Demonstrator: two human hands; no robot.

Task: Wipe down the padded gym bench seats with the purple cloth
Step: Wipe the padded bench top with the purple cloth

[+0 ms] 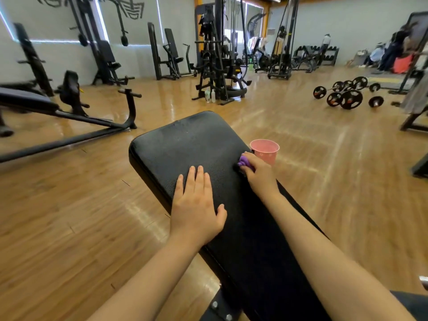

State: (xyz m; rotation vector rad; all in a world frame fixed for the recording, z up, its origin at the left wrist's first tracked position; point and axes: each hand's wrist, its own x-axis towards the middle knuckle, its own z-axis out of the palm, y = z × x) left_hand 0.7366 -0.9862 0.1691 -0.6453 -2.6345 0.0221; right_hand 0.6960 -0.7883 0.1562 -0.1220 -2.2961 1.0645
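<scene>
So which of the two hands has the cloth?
The right hand, at the bench's right edge, grips the purple cloth. The left hand lies flat and holds nothing.

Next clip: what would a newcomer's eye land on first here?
The black padded bench fills the centre, with the left hand lying flat on it. At its right edge the right hand grips a bunched purple cloth, just in front of a pink bucket on the wooden floor.

Left hand (196,205) flat on black bench pad (185,144), right hand (257,172) gripping bunched purple cloth (245,162), pink bucket (266,150) beside
</scene>
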